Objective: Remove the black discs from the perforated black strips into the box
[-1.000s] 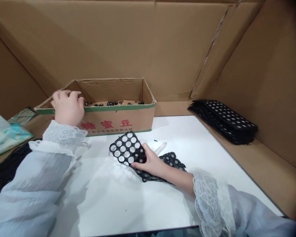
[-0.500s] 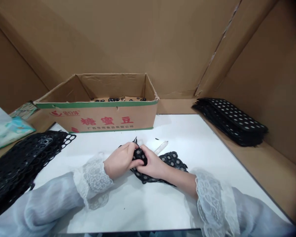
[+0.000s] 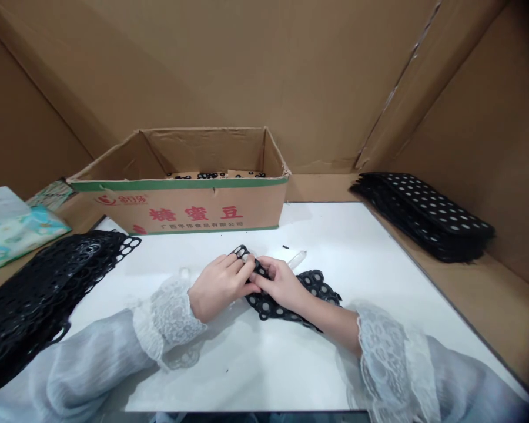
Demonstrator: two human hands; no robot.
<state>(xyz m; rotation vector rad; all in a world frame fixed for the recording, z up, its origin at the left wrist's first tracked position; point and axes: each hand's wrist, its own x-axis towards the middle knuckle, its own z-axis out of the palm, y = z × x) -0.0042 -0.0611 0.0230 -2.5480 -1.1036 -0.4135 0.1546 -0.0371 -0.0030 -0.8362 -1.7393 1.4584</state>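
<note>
Between my hands is a black rubber sheet with round holes, partly hidden by my fingers. My left hand closes on its left part, the fingertips pressed near its upper edge. My right hand pinches the same sheet from the right, thumb close to the left thumb. Under my right hand and wrist lies more black sheet with grey discs on the white table; whether it joins the held piece I cannot tell. A clear pen-like stick rests just behind my right hand.
A cardboard box with small black rings inside stands at the back left. Black perforated sheets are heaped at left, beside a tissue pack. Stacked dotted black sheets lie at right. Cardboard walls enclose the white table.
My left hand came down from the box to the black sheet and took hold of it beside my right hand. My right hand kept its grip. The view shifted slightly.
</note>
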